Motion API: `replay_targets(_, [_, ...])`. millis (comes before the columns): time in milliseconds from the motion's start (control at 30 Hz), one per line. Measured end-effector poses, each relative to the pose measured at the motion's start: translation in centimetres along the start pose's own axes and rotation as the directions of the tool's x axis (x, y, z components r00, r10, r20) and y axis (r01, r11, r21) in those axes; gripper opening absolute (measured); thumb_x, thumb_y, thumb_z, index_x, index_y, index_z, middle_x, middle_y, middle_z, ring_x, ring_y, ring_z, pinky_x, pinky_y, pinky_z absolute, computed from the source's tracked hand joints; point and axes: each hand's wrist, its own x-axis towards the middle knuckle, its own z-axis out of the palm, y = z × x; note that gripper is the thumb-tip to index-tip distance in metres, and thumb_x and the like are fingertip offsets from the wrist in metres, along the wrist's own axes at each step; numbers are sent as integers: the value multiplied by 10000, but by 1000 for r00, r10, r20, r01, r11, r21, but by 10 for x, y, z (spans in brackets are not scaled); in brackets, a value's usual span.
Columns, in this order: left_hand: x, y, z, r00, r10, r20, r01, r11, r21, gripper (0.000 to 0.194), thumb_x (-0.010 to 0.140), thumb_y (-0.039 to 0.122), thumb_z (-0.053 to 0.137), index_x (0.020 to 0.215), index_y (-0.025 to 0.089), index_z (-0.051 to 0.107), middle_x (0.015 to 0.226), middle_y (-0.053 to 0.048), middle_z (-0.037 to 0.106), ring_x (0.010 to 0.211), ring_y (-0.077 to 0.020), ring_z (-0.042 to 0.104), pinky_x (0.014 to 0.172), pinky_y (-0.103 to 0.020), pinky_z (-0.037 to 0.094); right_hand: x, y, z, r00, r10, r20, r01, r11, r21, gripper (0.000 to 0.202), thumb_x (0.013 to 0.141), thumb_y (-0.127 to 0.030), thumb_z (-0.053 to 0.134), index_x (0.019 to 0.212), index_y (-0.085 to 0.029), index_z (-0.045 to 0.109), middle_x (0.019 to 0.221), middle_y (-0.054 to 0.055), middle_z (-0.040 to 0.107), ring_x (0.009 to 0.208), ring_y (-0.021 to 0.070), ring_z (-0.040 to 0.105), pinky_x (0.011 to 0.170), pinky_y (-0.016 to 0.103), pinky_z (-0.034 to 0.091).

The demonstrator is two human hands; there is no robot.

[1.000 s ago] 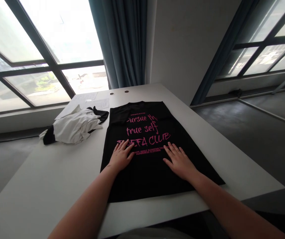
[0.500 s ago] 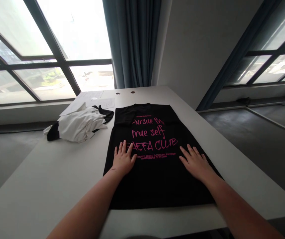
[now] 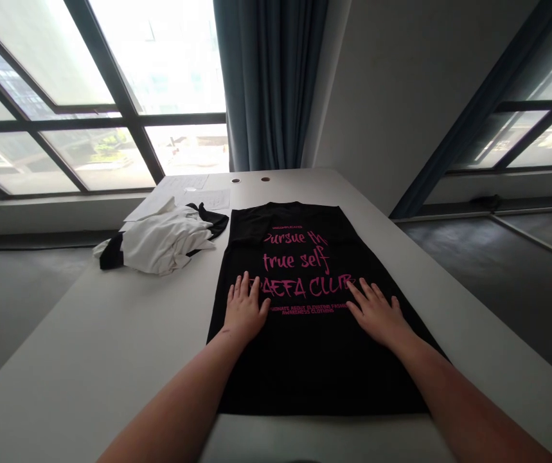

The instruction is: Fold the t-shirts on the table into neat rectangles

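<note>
A black T-shirt (image 3: 319, 360) with pink lettering lies spread flat on the white table (image 3: 126, 347), its neck end away from me and its hem near the front edge. The sleeves look folded in over the body. My left hand (image 3: 247, 312) rests flat on the left part of the shirt, fingers spread, covering the start of the large printed line. On the right part, my right hand (image 3: 376, 313) lies flat too, fingers apart, its fingertips at the end of the lettering. Neither hand grips the cloth.
Left of the shirt is a crumpled white and black garment (image 3: 164, 238). Behind it lie sheets of paper (image 3: 208, 198). Two round holes (image 3: 236, 181) pierce the far end of the table, near a blue curtain (image 3: 270, 83) and a window (image 3: 169, 58).
The whole view has shifted slightly, so the table and shirt sit a little farther right. Both hands stay flat on the shirt, and its right fingertips now reach the end of the large lettering.
</note>
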Motion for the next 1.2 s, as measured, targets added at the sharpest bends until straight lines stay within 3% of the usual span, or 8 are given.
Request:
replay_targets(133, [11, -2, -15, 987, -160, 21, 158, 983, 93, 752, 1019, 531, 413, 1632, 98, 362, 1732, -197, 189, 1607, -376, 183, 1286, -572, 184, 23, -46, -31, 997, -28, 78, 31, 999, -37, 637, 995, -457, 407, 1588, -229, 466, 1675, 169, 370, 1561, 415, 275, 1185, 769, 205])
replay_targets(333, [17, -8, -26, 963, -247, 105, 229, 960, 159, 766, 1031, 520, 367, 1635, 49, 337, 1721, -206, 212, 1605, -346, 208, 1290, -554, 177, 101, -194, -73, 911, -410, -40, 412, 910, 48, 646, 1016, -420, 423, 1615, -180, 403, 1707, 126, 319, 1591, 336, 209, 1264, 672, 92])
replay_targets(433, [16, -6, -26, 961, -259, 102, 241, 957, 161, 770, 1034, 509, 349, 1641, 36, 314, 1727, -203, 191, 1612, -349, 177, 1295, -567, 149, 149, -268, -81, 896, -443, -20, 442, 890, 109, 663, 1038, -423, 407, 1642, -158, 342, 1725, 142, 264, 1593, 341, 199, 1265, 659, 90])
replay_targets(533, [16, -6, -26, 956, -263, 126, 246, 959, 139, 776, 1035, 516, 334, 1646, 38, 302, 1733, -193, 174, 1618, -341, 155, 1301, -566, 134, 186, -313, -76, 892, -453, 12, 447, 884, 133, 691, 1069, -488, 341, 1667, -147, 277, 1752, 130, 157, 1615, 317, 122, 1282, 603, 76])
replay_targets(667, [18, -10, -26, 957, -259, 131, 245, 963, 112, 792, 1030, 532, 331, 1649, 38, 293, 1735, -194, 167, 1621, -340, 140, 1302, -572, 127, 209, -321, -49, 888, -455, 63, 443, 885, 144, 676, 1084, -511, 296, 1672, -178, 274, 1753, 118, 156, 1616, 299, 132, 1283, 589, 86])
replay_targets(833, [19, -12, -23, 959, -254, 125, 243, 965, 95, 793, 1025, 526, 340, 1644, 33, 302, 1733, -200, 176, 1616, -356, 151, 1295, -599, 136, 213, -306, -20, 858, -513, -25, 511, 849, 137, 643, 1089, -476, 279, 1672, -205, 280, 1752, 89, 178, 1617, 280, 142, 1288, 582, 92])
replay_targets(1033, [19, -12, -23, 960, -251, 127, 237, 965, 114, 781, 1025, 524, 356, 1644, 50, 315, 1735, -192, 179, 1614, -363, 154, 1298, -586, 140, 211, -305, -20, 855, -512, -84, 519, 841, 155, 596, 1082, -429, 313, 1643, -235, 363, 1728, 63, 267, 1595, 297, 226, 1280, 599, 139])
replay_targets(1200, [19, -12, -21, 962, -252, 103, 239, 963, 122, 777, 1026, 524, 354, 1642, 51, 323, 1731, -196, 196, 1614, -360, 160, 1296, -582, 147, 205, -286, -24, 805, -585, -98, 593, 788, 165, 563, 1076, -415, 354, 1619, -279, 414, 1702, 23, 337, 1581, 297, 271, 1274, 590, 192])
